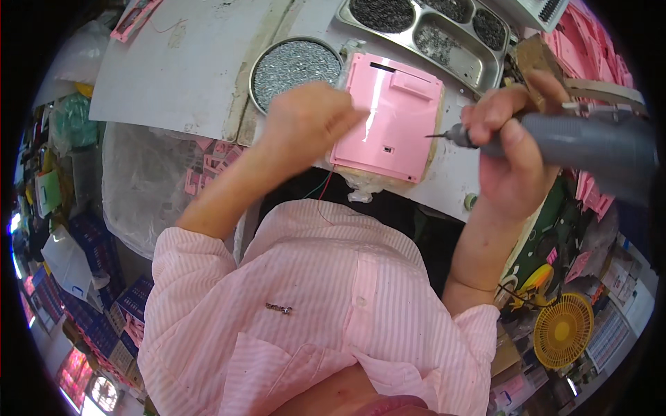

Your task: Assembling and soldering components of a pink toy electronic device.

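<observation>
A pink plastic housing (399, 118) lies flat, slightly turned, on a pad wrapped in clear plastic at the table's front edge. Over its left side hovers my left hand (312, 121), fingers curled together in a pinch; whatever they hold is hidden. My right hand (513, 139) is wrapped around a grey electric screwdriver (590, 142), held almost level. Its thin bit points left, near the housing's right edge. Red and green wires (326, 186) hang from the housing's lower left corner.
Behind my left hand stands a round metal dish (252, 78) full of small silvery pieces. A steel compartment tray (414, 48) with dark screws sits at the back. Pink parts (583, 45) are piled at far right. A clear plastic bag (139, 187) hangs left; a yellow fan (563, 329) stands lower right.
</observation>
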`<state>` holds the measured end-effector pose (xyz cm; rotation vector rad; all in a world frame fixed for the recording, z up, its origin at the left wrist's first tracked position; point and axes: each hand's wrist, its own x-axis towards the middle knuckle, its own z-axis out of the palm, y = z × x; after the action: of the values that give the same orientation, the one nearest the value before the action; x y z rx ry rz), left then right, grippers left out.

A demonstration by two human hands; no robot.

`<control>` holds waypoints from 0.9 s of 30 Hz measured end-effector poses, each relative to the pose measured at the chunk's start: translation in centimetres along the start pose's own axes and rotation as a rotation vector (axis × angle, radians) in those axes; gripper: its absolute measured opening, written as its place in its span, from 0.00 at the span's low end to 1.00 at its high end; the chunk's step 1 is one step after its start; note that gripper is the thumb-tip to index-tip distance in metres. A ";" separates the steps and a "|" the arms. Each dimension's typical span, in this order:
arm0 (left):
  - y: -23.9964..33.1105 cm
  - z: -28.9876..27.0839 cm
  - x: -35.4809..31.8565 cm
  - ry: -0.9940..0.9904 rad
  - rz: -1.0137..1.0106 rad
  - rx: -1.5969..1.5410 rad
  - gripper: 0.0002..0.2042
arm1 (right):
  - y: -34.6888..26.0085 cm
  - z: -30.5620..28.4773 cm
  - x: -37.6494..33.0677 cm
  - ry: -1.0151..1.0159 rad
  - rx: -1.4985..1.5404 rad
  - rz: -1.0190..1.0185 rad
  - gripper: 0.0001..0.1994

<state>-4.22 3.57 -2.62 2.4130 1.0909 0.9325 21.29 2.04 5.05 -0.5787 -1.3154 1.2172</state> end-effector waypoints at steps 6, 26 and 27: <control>5.2 1.8 0.0 -0.077 0.141 -0.397 0.10 | -2.1 2.9 -3.1 0.116 0.029 0.015 0.28; 5.7 3.0 -0.2 -0.041 0.192 -0.428 0.14 | -1.9 2.6 -3.9 -0.065 0.098 -0.072 0.19; 5.7 3.0 -0.2 -0.038 0.191 -0.421 0.14 | -1.7 2.7 -3.9 -0.062 0.101 -0.064 0.19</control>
<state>0.78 -0.39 -1.87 2.1939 0.5829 1.0500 20.09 -2.83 5.58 -0.4265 -1.3062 1.2491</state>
